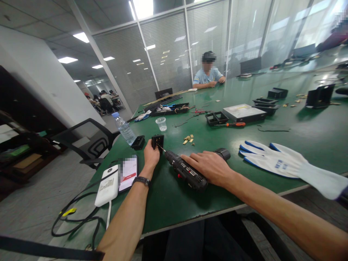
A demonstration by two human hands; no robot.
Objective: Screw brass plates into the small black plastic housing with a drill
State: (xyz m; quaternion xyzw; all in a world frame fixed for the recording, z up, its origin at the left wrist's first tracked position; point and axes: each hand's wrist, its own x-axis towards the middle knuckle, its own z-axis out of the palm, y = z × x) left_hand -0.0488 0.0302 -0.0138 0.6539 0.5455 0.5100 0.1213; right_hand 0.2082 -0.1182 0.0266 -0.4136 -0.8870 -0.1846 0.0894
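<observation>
Left hand pinches the black box upright; right hand wraps the driver. Keep the bit square, box pressed to the bench.

The table is green, the electric screwdriver black, the glove white with blue edges, the power bank white.

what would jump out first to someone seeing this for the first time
At bottom centre the right hand lies over a black electric screwdriver, its bit meeting a small black part pinched by the left hand. A white work glove lies at right on the green table, and a person sits at the far end.
</observation>
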